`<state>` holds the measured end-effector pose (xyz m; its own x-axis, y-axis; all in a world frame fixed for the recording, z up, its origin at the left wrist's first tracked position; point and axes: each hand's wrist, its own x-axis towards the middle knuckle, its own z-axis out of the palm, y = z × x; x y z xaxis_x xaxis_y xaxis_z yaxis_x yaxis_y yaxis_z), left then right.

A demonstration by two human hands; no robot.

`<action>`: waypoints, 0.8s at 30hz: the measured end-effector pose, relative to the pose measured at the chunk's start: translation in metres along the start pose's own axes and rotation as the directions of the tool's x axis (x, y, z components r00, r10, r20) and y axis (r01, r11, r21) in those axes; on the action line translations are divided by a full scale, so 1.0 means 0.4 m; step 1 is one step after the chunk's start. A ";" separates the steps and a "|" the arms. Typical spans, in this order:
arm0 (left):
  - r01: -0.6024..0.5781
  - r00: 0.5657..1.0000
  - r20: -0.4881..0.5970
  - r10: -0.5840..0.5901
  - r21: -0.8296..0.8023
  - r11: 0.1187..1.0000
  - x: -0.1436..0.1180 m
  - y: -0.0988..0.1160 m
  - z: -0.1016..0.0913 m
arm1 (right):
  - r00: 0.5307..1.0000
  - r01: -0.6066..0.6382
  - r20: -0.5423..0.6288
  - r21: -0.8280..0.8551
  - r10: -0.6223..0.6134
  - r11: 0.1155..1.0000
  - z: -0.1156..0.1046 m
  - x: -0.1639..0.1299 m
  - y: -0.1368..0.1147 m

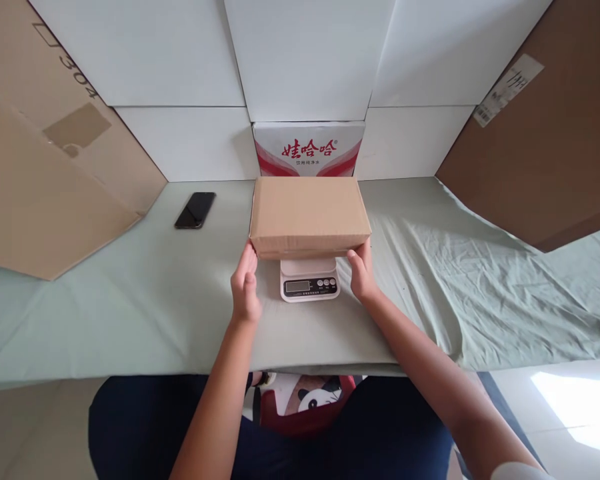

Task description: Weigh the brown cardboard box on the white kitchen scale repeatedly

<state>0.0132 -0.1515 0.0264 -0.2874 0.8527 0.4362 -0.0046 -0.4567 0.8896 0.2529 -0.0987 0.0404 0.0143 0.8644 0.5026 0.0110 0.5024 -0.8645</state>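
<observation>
The cardboard box (pixel 310 215) sits on the small digital scale (pixel 309 280) at the middle of the worktop (pixel 130 313), its long axis running left to right, just ahead of both hands. The left hand (pixel 245 288) touches its near left corner, fingers extended and open; the right hand (pixel 362 272) rests against its near right corner, fingers loosely curled. Both are equally near. A phone (pixel 195 210) lies well to the left; a printed carton (pixel 309 149) stands behind.

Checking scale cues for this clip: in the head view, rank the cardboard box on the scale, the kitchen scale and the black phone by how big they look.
1. Cardboard box, largest by far.
2. Kitchen scale and phone: too close to rank, since the box hides much of the scale.
</observation>
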 end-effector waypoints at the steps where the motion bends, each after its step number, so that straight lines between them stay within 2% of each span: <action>1: 0.000 1.000 -0.005 0.000 -0.001 1.000 -0.022 -0.001 -0.005 | 1.000 -0.006 -0.012 0.011 0.006 1.000 -0.002 -0.010 0.000; 5: 0.006 1.000 -0.003 -0.006 -0.013 1.000 -0.065 -0.004 -0.013 | 0.999 -0.020 -0.033 0.013 0.020 1.000 -0.004 -0.018 -0.003; 16: 0.057 0.998 -0.025 -0.056 0.046 0.997 -0.063 0.004 -0.014 | 0.999 -0.032 -0.041 -0.043 0.030 0.999 0.003 -0.024 -0.003; 24: 0.057 0.998 -0.021 -0.056 0.030 0.998 -0.064 0.009 -0.012 | 0.996 -0.058 -0.064 -0.010 0.057 0.998 0.006 -0.029 -0.007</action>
<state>0.0159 -0.1762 0.0176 -0.3067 0.8716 0.3824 0.0073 -0.3996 0.9167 0.2502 -0.1102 0.0370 0.0788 0.8890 0.4511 0.0201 0.4510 -0.8923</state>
